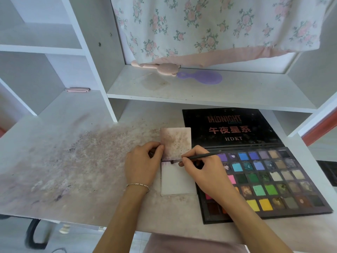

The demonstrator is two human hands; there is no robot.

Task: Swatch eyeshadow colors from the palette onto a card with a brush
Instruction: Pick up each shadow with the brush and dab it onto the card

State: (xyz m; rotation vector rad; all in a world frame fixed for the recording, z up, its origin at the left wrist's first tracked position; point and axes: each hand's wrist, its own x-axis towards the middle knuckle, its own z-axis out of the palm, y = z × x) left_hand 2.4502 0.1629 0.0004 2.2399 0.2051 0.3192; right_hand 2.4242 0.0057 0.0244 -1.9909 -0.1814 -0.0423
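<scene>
My left hand (144,161) pinched the left edge of the card (177,179), a thin, light and smooth white sheet near the middle of the dusty table (73,161), which would probably slide if I let go. My right hand (202,170) gripped the slim, stiff brush (197,157) low on its handle, its soft tip touching the card's far edge, and right of it lay the open palette (269,179) with its fragile, powdery pans.

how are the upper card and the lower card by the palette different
The upper card is smudged all over with brownish-purple powder; the lower card is almost clean white, with only a purple streak along its top edge. The left hand pinches the upper card's left edge, while the brush in the right hand touches the lower card's top. Both are pale rectangles with rounded corners, lying beside the palette.
</scene>
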